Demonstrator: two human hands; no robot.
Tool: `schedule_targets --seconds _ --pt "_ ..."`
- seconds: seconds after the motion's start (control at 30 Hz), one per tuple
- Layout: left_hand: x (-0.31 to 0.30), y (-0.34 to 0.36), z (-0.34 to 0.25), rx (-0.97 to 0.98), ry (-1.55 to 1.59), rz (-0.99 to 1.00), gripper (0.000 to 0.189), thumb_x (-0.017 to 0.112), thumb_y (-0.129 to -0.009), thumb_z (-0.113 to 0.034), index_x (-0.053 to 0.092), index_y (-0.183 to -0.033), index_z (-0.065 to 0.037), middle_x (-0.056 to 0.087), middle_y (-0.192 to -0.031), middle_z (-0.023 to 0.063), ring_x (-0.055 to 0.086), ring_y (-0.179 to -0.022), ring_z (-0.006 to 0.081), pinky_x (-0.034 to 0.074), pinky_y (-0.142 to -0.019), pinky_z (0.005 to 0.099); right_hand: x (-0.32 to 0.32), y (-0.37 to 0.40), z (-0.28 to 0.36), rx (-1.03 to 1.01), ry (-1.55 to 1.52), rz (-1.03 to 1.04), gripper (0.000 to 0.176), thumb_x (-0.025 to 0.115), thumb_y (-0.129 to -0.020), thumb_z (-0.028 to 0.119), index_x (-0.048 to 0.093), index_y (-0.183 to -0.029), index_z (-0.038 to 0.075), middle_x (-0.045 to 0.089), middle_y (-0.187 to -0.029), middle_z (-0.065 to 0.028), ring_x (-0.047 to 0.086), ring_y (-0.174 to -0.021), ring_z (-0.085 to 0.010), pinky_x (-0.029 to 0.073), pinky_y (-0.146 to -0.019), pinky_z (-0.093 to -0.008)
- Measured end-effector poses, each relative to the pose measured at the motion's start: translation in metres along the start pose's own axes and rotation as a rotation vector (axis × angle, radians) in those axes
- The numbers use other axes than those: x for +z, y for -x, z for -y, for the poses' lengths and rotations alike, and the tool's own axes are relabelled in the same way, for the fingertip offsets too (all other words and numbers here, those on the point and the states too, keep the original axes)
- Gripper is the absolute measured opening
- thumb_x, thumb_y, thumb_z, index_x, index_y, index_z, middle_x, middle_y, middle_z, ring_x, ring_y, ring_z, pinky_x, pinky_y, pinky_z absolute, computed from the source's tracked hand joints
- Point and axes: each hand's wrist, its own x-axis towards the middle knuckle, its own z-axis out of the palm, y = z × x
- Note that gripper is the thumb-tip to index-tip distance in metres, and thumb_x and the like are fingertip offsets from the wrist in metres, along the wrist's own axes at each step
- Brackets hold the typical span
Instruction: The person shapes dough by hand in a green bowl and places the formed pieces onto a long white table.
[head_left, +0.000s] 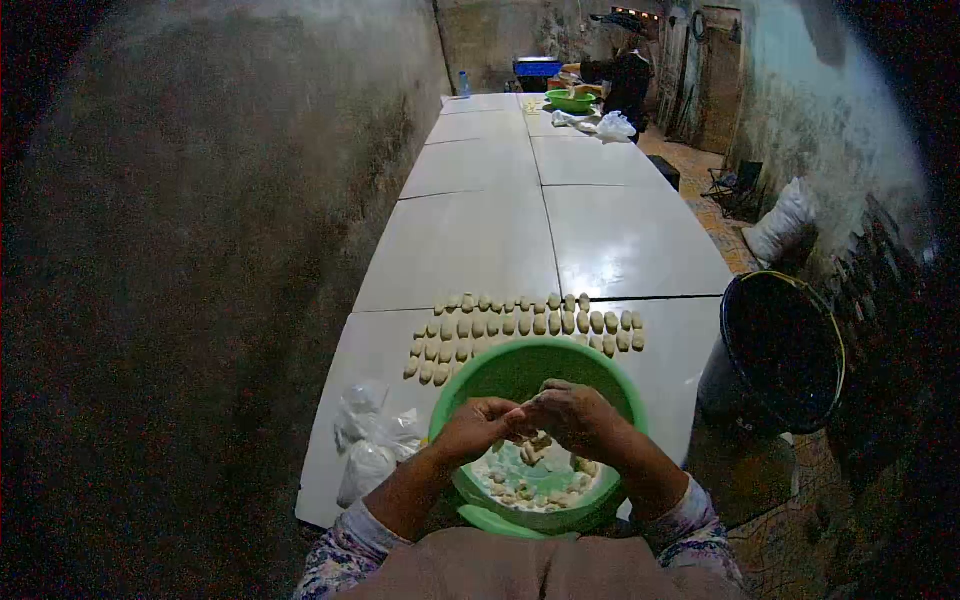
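Observation:
Over a green plastic bowl [622,385], my left hand [482,425] and my right hand [578,415] meet at the fingertips. Both are closed in a pinch, and the fingers look floury. Whatever sits between them is mostly hidden; only a pale speck shows. Inside the bowl, white flour [550,482] lies with several small beige dough pieces [525,492] scattered through it. Beyond the rim, short oblong dough pieces [510,325] lie in rows on the white table [460,245].
Clear plastic bags [368,455] with white contents sit left of the bowl. A large dark bucket [735,375] stands beside the table's right edge. At the far end, a person [628,85] works by another green bowl [570,103]. A wall [260,200] runs along the left.

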Motion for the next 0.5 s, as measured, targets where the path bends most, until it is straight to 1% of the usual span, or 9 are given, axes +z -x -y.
schedule_targets --seconds 0.07,0.13,0.2,0.27,0.33,0.37,0.4,0.47,0.5 --pt "-0.003 0.0 0.0 0.002 0.073 0.022 0.033 0.06 -0.089 -0.028 0.062 -0.102 0.002 0.067 -0.09 0.0081 0.063 -0.081 0.0143 0.05 -0.073 0.029 -0.005 -0.001 0.006 0.029 0.012 0.0 0.018 0.061 -0.077 0.011 0.063 -0.095 0.008 0.062 -0.091 -0.0098 0.059 -0.085 -0.0286 0.05 -0.074 -0.0379" --pt "-0.005 0.0 0.0 -0.006 0.126 0.033 0.032 0.063 -0.087 -0.027 0.063 -0.1 0.002 0.067 -0.09 0.0085 0.063 -0.083 0.0155 0.051 -0.075 0.0298 -0.008 -0.002 0.008 0.148 -0.052 -0.002 0.019 0.062 -0.078 0.01 0.064 -0.096 0.007 0.063 -0.091 -0.0113 0.059 -0.083 -0.0299 0.05 -0.074 -0.038" --pt "-0.006 0.001 0.0 0.048 0.045 -0.035 0.03 0.067 -0.084 -0.025 0.064 -0.097 0.001 0.067 -0.089 0.0091 0.063 -0.081 0.015 0.051 -0.075 0.0293 -0.011 -0.001 0.007 0.138 -0.051 -0.012 0.019 0.062 -0.079 0.011 0.064 -0.097 0.006 0.063 -0.09 -0.0123 0.06 -0.083 -0.0308 0.05 -0.073 -0.0375" --pt "-0.006 0.001 0.001 0.028 0.088 -0.065 0.026 0.07 -0.081 -0.021 0.065 -0.094 0.001 0.067 -0.088 0.0085 0.063 -0.078 0.0142 0.051 -0.074 0.0289 -0.007 -0.001 0.005 0.124 -0.055 -0.019 0.02 0.063 -0.079 0.011 0.064 -0.098 0.005 0.064 -0.09 -0.0133 0.06 -0.083 -0.0316 0.05 -0.073 -0.0371" --pt "-0.003 0.001 -0.002 0.014 0.101 -0.098 0.022 0.071 -0.08 -0.017 0.065 -0.093 0.0 0.068 -0.085 0.0072 0.062 -0.075 0.012 0.051 -0.072 0.027 0.005 0.0 0.001 0.153 -0.245 -0.201 0.017 0.065 -0.082 0.014 0.066 -0.097 0.005 0.064 -0.084 -0.0129 0.063 -0.074 -0.0258 0.05 -0.063 -0.033" --pt "0.0 0.002 -0.006 0.021 0.115 -0.082 0.02 0.07 -0.081 -0.014 0.065 -0.093 0.0 0.068 -0.083 0.0059 0.061 -0.073 0.0096 0.049 -0.068 0.0239 0.003 -0.001 0.0 0.217 -0.098 -0.078 0.018 0.065 -0.082 0.014 0.066 -0.096 0.005 0.064 -0.085 -0.0136 0.064 -0.077 -0.0262 0.05 -0.065 -0.034" --pt "0.0 0.0 -0.003 0.027 0.114 -0.077 0.02 0.07 -0.081 -0.014 0.065 -0.093 0.0 0.068 -0.083 0.0059 0.061 -0.073 0.0096 0.049 -0.068 0.0239 0.001 -0.001 -0.001 0.217 -0.091 -0.081 0.018 0.065 -0.082 0.014 0.066 -0.096 0.005 0.064 -0.085 -0.0136 0.064 -0.077 -0.0262 0.05 -0.065 -0.034" --pt "0.002 0.0 0.005 0.033 0.053 -0.091 0.018 0.07 -0.081 -0.012 0.066 -0.092 0.001 0.068 -0.083 0.006 0.06 -0.073 0.0087 0.049 -0.066 0.0221 -0.002 0.002 0.0 0.181 -0.01 0.037 0.017 0.065 -0.081 0.015 0.067 -0.094 0.004 0.064 -0.083 -0.0141 0.064 -0.076 -0.0271 0.05 -0.066 -0.0349" --pt "0.009 0.007 -0.018 0.039 -0.219 -0.124 0.016 0.07 -0.081 -0.012 0.066 -0.09 0.001 0.068 -0.083 0.0057 0.061 -0.071 0.0089 0.049 -0.065 0.0216 -0.006 0.0 0.004 0.202 0.032 0.098 0.016 0.066 -0.08 0.015 0.067 -0.091 0.003 0.063 -0.079 -0.0151 0.063 -0.073 -0.0289 0.05 -0.064 -0.0355"
